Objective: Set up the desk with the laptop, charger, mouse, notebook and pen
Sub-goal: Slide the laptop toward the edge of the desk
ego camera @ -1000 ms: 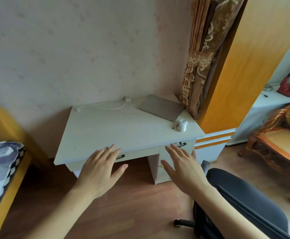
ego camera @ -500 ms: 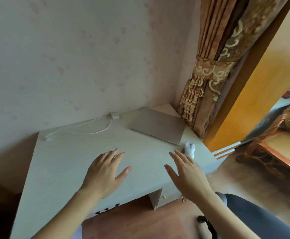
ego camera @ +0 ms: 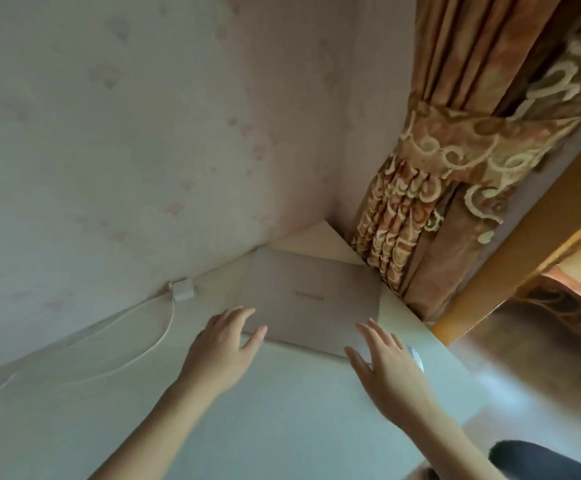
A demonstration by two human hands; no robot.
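A closed grey laptop (ego camera: 311, 299) lies at an angle in the far right corner of the white desk (ego camera: 282, 417). My left hand (ego camera: 225, 344), fingers straight, reaches over the laptop's near left corner. My right hand (ego camera: 386, 365), also spread, hovers at its near right corner and covers most of the white mouse (ego camera: 416, 358). A white charger block (ego camera: 182, 289) sits against the wall, its cable (ego camera: 136, 341) trailing left across the desk. No notebook or pen is in view.
A patterned brown curtain (ego camera: 438, 209) hangs right beside the laptop's far edge. The wall (ego camera: 126, 133) runs along the desk's back. An orange wooden panel (ego camera: 510, 271) and wooden floor lie to the right; a dark chair seat (ego camera: 538, 459) shows at bottom right.
I have moved closer to the desk. Both hands have travelled forward from the desk's front to the laptop's near edge, and my right hand now covers the mouse.
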